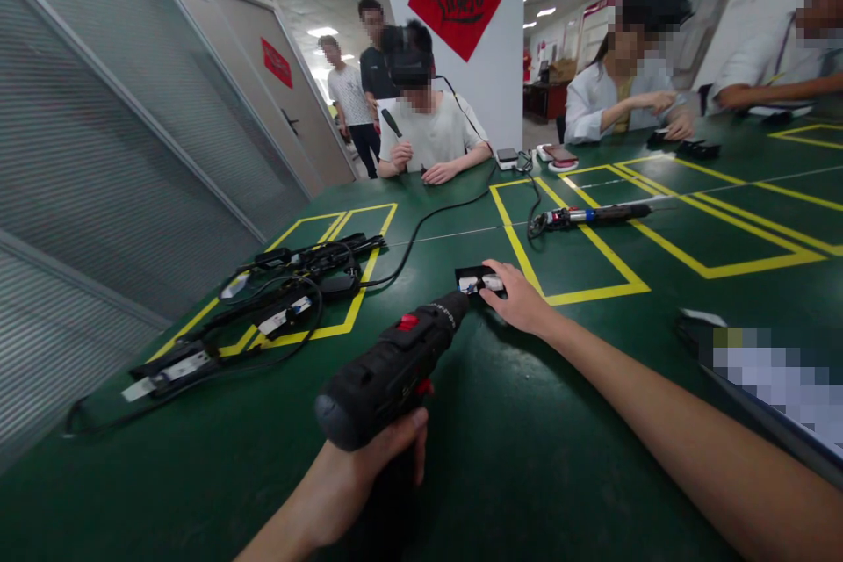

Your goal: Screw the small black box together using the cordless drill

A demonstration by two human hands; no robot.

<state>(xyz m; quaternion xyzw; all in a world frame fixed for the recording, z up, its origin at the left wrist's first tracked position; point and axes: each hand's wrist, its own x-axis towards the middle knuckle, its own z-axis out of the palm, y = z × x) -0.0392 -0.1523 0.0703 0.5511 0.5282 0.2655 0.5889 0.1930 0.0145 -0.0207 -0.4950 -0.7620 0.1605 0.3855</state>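
Observation:
A black cordless drill (388, 373) with red buttons is gripped in my left hand (359, 470), its fingers closed round the handle. The drill points forward and slightly right. Its tip meets the near left end of a small black housing (469, 273) with white parts inside; whether the bit touches a screw I cannot make out. My right hand (517, 300) holds that housing against the green table (527, 439), thumb on the near side and fingers over the right end. Part of the housing is hidden behind those fingers.
Several black cables and housings with white parts (283, 316) lie at the left within yellow tape. An electric screwdriver (593, 215) lies farther right. A dark tray-like object (711, 360) is near the right edge. Opposite, a person holds a screwdriver (391, 123); other people sit at right.

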